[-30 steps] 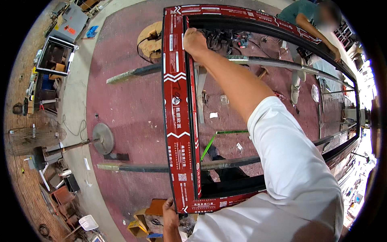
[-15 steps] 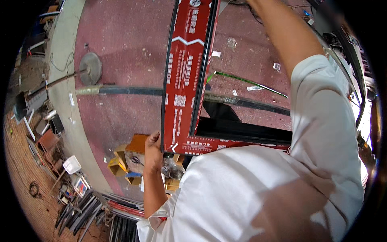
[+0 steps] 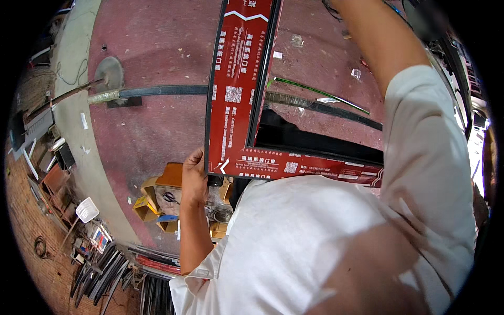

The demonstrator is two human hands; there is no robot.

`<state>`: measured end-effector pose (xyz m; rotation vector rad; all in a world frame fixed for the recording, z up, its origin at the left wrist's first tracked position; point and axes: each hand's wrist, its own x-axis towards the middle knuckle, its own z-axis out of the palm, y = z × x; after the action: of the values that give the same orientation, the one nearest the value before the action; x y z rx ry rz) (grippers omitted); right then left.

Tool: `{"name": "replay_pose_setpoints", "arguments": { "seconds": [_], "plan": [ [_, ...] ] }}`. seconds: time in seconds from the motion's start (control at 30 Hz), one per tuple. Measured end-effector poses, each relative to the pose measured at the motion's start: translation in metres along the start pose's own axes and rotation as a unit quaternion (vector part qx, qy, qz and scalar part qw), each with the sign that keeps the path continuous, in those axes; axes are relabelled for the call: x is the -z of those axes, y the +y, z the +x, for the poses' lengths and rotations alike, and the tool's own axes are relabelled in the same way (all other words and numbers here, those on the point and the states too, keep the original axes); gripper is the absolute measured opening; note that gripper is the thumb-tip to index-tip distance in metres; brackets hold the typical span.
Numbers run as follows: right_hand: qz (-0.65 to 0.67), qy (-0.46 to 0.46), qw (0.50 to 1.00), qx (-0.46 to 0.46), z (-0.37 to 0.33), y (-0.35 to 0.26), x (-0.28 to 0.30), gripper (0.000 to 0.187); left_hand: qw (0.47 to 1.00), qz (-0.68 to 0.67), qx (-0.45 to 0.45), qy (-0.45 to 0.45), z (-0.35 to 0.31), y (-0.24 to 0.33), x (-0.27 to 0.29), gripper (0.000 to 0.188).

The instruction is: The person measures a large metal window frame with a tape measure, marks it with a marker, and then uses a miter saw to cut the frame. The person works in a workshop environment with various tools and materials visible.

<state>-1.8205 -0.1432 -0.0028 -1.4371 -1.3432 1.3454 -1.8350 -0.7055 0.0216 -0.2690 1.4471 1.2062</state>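
Note:
A window frame (image 3: 229, 126) of black profile, covered in red printed protective film, stands in front of my body. Its long side runs up out of the picture, and its lower side crosses to the right against my white shirt. At the lower left corner, my left hand (image 3: 195, 177) grips the outer edge; some of its fingers are hidden behind the frame. My right arm (image 3: 386, 42) reaches far up past the top edge of the picture, so that hand is out of sight.
On the reddish floor lie a long dark strip (image 3: 163, 90) and a thin green strip (image 3: 320, 96). A round metal disc (image 3: 109, 73) stands at left. Below my left hand are yellow-brown boxes (image 3: 170, 175), scissors (image 3: 169, 197) and a glass jar (image 3: 221, 213). Dark profiles (image 3: 102, 273) are stacked at lower left.
The whole view has shifted, so the frame, my left hand and the floor things sit higher in the picture. My left hand keeps its hold on the frame's corner.

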Motion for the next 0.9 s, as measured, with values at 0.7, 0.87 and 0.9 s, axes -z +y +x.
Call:
{"name": "replay_pose_setpoints", "arguments": {
  "seconds": [0.7, 0.87, 0.9],
  "plan": [
    [-0.268, 0.051, 0.961, 0.035, -0.207, 0.052, 0.018, 0.074, 0.991, 0.084, 0.015, -0.106, 0.01, -0.037, 0.057, 0.012],
    [-0.225, 0.068, 0.971, 0.037, -0.208, 0.058, 0.017, 0.072, 0.98, 0.166, 0.032, -0.106, 0.007, -0.037, 0.059, 0.018],
    [-0.216, 0.073, 0.973, 0.022, -0.212, 0.058, 0.019, 0.073, 0.976, 0.181, 0.035, -0.117, 0.007, -0.037, 0.06, 0.019]
  ]
}}
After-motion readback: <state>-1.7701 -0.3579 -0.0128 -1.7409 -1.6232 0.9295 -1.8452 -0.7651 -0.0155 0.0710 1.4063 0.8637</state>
